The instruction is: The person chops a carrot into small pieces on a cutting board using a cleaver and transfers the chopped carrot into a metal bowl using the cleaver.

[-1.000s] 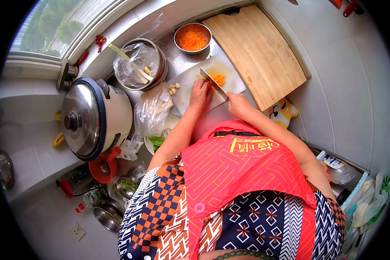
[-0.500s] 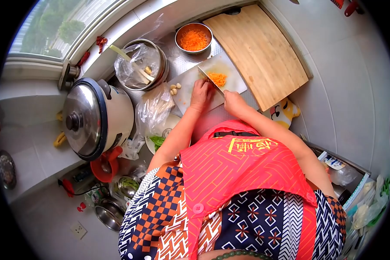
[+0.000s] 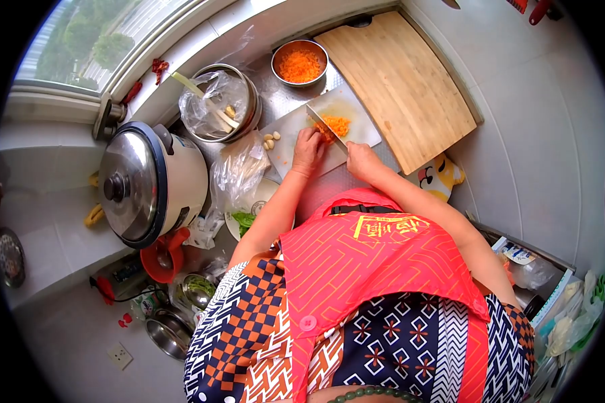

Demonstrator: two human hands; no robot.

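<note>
My right hand (image 3: 361,160) is closed round the handle of a kitchen knife (image 3: 327,125), whose blade slants up and left across a white cutting board (image 3: 360,106). My left hand (image 3: 308,150) lies on the board just left of the blade, fingers curled down on orange carrot strips that are partly hidden. Right of the blade is a small pile of chopped carrot (image 3: 339,125). Several peeled garlic cloves (image 3: 269,142) lie at the board's left edge. Behind the board stands a metal bowl (image 3: 275,67) holding chopped carrot.
A large wooden board (image 3: 403,80) lies to the right. On the left are a rice cooker (image 3: 191,164), a pot (image 3: 254,107) with bagged scallion and a clear plastic bag (image 3: 235,171). A plate (image 3: 267,189) with green leaves sits near my left forearm.
My left hand has shifted slightly left, away from the blade, and more carrot shows beside its fingers. The knife has barely moved.
</note>
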